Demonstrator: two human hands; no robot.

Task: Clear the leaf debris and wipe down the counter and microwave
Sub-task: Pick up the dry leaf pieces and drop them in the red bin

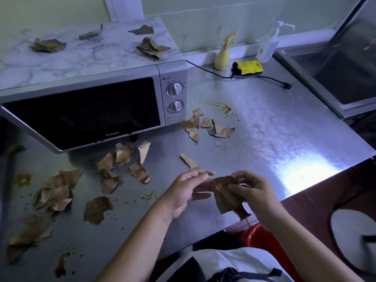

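Dry brown leaf pieces [109, 176] lie scattered over the steel counter [264, 143], with more [152, 47] on the marble-patterned top of the silver microwave [87, 112]. My right hand [254, 192] pinches a large brown leaf piece [227, 198] above the counter's front edge. My left hand [187, 190] hovers just left of that leaf, palm up, fingers straight and loose, holding nothing. A yellow cloth [249, 67] lies at the back of the counter beside a yellow spray bottle [222, 55].
Orange-brown stains [223, 107] and crumbs mark the counter. A black power cord [254, 77] trails across the back. A clear pump bottle [268, 45] stands by the wall, with a steel sink [333, 78] at right. A red bin [262, 239] sits below the counter edge.
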